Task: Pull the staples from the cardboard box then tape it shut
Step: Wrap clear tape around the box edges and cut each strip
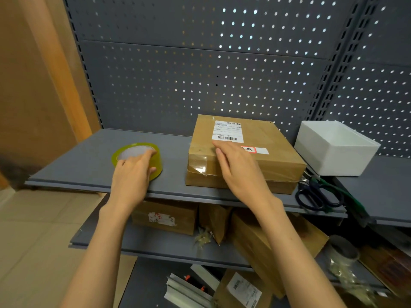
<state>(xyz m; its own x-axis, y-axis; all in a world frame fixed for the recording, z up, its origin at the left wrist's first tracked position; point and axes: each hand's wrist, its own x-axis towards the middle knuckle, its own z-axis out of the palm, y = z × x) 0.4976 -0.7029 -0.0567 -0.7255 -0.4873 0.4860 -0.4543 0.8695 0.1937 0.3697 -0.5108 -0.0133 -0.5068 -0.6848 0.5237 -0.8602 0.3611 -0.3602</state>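
— Where is the cardboard box?
— Flat on the grey shelf, closed, clear tape over its near left corner. The right hand rests on its top, fingers straight.
— And the left hand?
— On the tape roll left of the box, fingers curled over it.
— Anything crowding?
— A white foam box just right; scissors at the shelf's front edge.
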